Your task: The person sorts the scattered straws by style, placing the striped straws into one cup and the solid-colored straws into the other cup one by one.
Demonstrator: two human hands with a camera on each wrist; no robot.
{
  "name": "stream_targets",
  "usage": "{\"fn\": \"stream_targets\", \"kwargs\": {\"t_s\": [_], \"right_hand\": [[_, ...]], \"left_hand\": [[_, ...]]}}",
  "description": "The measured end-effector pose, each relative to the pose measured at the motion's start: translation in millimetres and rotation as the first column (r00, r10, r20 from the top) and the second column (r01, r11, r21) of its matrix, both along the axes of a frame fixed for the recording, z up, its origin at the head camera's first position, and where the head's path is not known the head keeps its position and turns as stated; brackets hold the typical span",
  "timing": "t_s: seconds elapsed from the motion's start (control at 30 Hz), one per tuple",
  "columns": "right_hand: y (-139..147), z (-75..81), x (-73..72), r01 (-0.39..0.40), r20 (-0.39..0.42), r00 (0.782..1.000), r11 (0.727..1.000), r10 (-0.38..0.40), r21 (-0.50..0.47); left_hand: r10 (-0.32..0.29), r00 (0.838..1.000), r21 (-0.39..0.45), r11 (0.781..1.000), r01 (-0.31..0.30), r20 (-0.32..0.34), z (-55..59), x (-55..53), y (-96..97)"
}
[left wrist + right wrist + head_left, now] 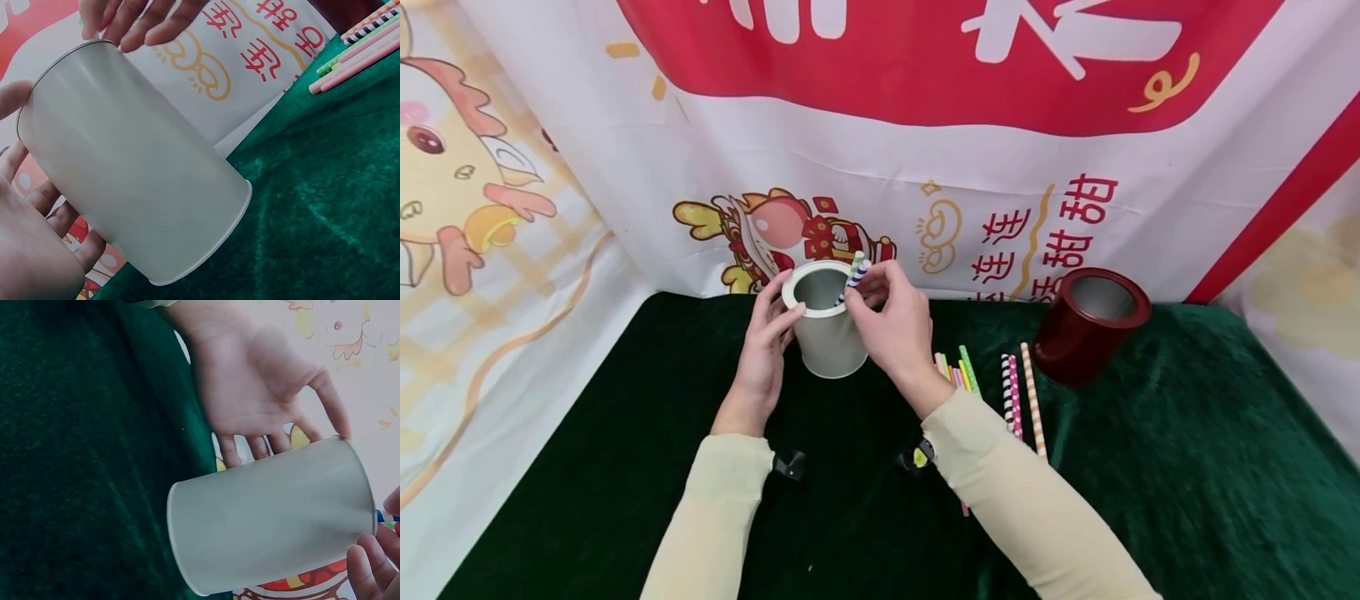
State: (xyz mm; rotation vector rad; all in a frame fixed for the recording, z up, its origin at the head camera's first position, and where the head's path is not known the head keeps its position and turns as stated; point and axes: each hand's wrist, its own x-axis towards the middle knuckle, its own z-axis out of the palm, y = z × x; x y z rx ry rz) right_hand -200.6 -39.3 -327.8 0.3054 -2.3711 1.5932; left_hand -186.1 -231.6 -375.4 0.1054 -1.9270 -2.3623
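A pale grey-white holder (831, 346), shaped like a cylinder with a wide white rim, is at the back of the green cloth. My left hand (760, 354) holds its left side, thumb at the rim and fingers along the outer wall; the left wrist view shows this hand (40, 240) beside the smooth wall. Over the rim's right side, my right hand (893, 321) pinches striped paper straws (859, 271), one blue and white, one green. Their lower ends dip into the holder's mouth. In the right wrist view, only the right hand's fingertips (372, 562) show near the rim.
A dark red holder (1078, 329) stands at the back right. Several coloured paper straws (1011, 392) lie on the green cloth (1187, 467) between it and my right forearm, partly hidden by the sleeve. A printed curtain (820, 150) hangs right behind the table.
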Motion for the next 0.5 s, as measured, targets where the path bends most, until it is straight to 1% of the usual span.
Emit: {"fn": "stream_targets", "kwargs": {"t_s": [0.17,0.5], "right_hand": [[-2.3,-4.4,-1.7,0.0,0.0,1.0,1.0,0.0,-0.005],[-3.9,-5.0,-2.6,0.013,0.014,1.0,1.0,-0.014,0.02]], "left_hand": [[0.003,1.0,-0.005,1.0,-0.003,-0.002,0.4,0.5,-0.2],[0.003,1.0,-0.004,1.0,-0.003,0.01,1.2,1.2,0.9]]}}
